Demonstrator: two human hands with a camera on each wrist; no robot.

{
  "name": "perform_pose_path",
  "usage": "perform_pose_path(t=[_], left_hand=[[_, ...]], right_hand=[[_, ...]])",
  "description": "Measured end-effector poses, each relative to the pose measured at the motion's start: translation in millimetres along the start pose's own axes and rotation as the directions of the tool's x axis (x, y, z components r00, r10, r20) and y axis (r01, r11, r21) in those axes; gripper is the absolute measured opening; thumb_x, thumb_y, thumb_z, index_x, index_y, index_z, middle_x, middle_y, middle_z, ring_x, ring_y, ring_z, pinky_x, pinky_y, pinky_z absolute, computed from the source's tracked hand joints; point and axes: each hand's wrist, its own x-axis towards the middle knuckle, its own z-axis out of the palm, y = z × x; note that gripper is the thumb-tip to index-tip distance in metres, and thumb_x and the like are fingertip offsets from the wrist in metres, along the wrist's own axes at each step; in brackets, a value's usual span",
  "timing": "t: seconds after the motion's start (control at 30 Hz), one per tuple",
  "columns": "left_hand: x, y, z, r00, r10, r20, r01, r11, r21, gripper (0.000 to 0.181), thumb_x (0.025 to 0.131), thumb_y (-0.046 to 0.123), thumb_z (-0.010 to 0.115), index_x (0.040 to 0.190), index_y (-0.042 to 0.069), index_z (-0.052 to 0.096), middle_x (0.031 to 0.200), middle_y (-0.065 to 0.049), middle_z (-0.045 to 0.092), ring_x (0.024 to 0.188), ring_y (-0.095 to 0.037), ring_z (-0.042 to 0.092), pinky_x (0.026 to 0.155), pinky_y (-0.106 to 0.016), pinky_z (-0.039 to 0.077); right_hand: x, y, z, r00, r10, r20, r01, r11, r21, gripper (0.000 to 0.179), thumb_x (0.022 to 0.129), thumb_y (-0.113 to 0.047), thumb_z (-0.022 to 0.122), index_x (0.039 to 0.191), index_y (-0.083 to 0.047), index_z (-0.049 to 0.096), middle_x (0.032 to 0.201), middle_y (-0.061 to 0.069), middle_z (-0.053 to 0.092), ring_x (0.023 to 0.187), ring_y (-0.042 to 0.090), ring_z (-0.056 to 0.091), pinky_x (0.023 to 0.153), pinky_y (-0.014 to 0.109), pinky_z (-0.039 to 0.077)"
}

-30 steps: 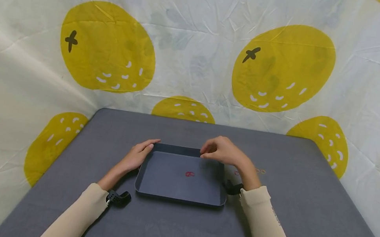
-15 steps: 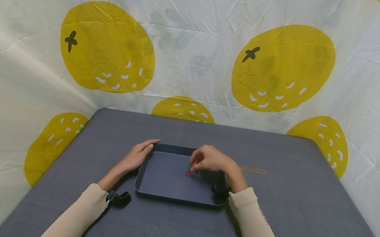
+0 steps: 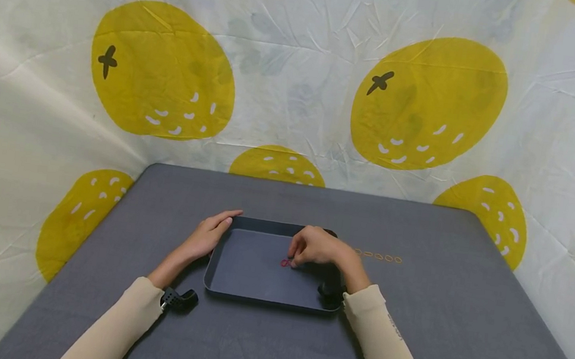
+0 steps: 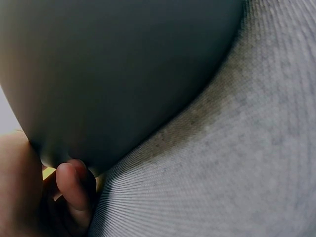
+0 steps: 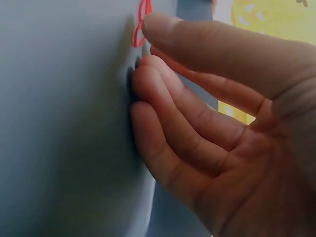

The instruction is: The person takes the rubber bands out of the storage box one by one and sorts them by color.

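Since half a second ago, we see the right hand (image 3: 318, 246) lowered a little further into the dark tray (image 3: 253, 283), while the left hand (image 3: 201, 241) stays where it was. On the tray's floor, right of the middle, lie thin red loops (image 3: 285, 262), overlapping one another. Our right-wrist view shows the right thumb over their edge, its other fingers curled nearly closed and their tips at the tray floor; whether thumb and forefinger pinch a loop we cannot tell. We find the left hand gripping the tray's left side near the far corner, thumb at the rim and some fingers bent in against the outside. Just right of the tray, yellow-orange loops (image 3: 378, 256) run in a row on the grey desk (image 3: 453, 319). Behind hangs a pale cloth (image 3: 297, 97) printed with yellow fruit.
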Motion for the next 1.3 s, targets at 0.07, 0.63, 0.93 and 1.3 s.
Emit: perform_pose_path(t=[0.07,0.63,0.93,1.3], left_hand=[[-0.2,0.9,0.1,1.000,0.003,0.001,-0.003,1.000,0.003,0.044,0.114,0.034,0.039,0.154,0.020,0.052,0.155,-0.012,0.053,0.103,-0.031,0.067,0.086,-0.042,0.052],[-1.5,3.8,-2.0,0.999,-0.035,0.026,0.036,0.999,-0.030,0.043,0.114,0.033,0.039,0.154,0.022,0.052,0.149,-0.020,0.056,0.040,-0.022,0.049,0.049,-0.040,0.050],[-0.2,3.2,-1.8,0.999,-0.025,0.022,0.026,0.999,-0.025,0.045,0.114,0.034,0.039,0.154,0.019,0.052,0.151,-0.021,0.054,0.041,-0.020,0.050,0.052,-0.037,0.050],[-0.8,3.9,-1.5,1.000,0.006,0.001,-0.006,1.000,0.019,0.044,0.114,0.033,0.039,0.153,0.020,0.053,0.154,-0.016,0.054,0.096,-0.028,0.068,0.088,-0.042,0.051]], right_hand=[[1.3,0.4,1.5,1.000,0.005,-0.009,-0.005,1.000,-0.016,0.012,0.082,-0.011,0.085,0.091,-0.011,0.079,0.081,-0.003,0.075,0.070,0.004,0.064,0.066,0.023,0.052],[0.5,-6.1,5.1,0.999,0.046,-0.028,-0.048,0.996,-0.071,0.009,0.085,-0.011,0.084,0.080,-0.015,0.079,0.077,-0.006,0.073,0.067,0.006,0.060,0.062,0.023,0.050],[0.1,-3.2,5.5,0.999,0.033,-0.040,-0.037,0.993,-0.111,0.012,0.088,-0.009,0.081,0.078,-0.015,0.079,0.075,-0.006,0.072,0.064,0.007,0.057,0.061,0.024,0.048],[1.2,-2.0,4.9,0.997,0.064,-0.048,-0.068,0.993,-0.092,0.008,0.087,-0.010,0.082,0.082,-0.016,0.079,0.079,-0.005,0.074,0.069,0.009,0.062,0.064,0.026,0.051]])
